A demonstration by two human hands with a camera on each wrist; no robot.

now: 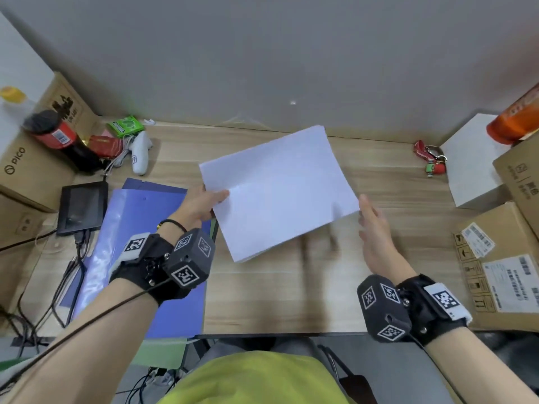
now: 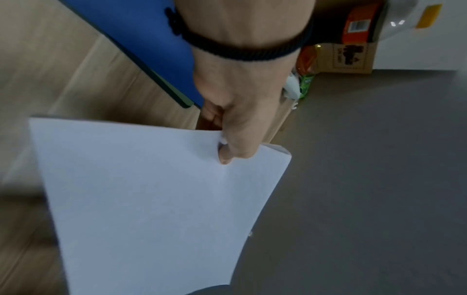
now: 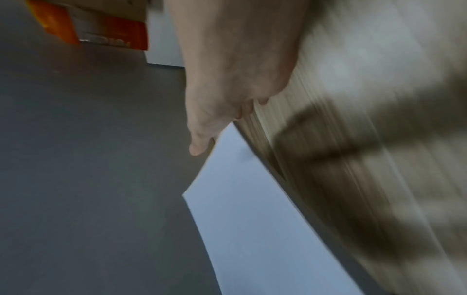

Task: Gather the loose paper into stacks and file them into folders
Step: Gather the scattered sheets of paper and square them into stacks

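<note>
A stack of white paper (image 1: 280, 191) hangs tilted above the wooden desk (image 1: 291, 298). My left hand (image 1: 204, 204) pinches its left edge, thumb on top, as the left wrist view shows on the paper stack (image 2: 151, 199) under the left hand (image 2: 235, 143). My right hand (image 1: 372, 225) is open with straight fingers beside the stack's right corner; in the right wrist view the right hand (image 3: 209, 123) sits at the paper's (image 3: 252, 229) corner. Blue folders (image 1: 140, 228) lie on the desk under my left wrist, partly covered by it.
A small black screen (image 1: 81, 207) with cables lies left of the folders. Cardboard boxes (image 1: 501, 258) line the right side, another box (image 1: 32, 170) the left. A white controller (image 1: 141, 154), red keychain (image 1: 430, 158) and white box (image 1: 472, 161) sit at the back.
</note>
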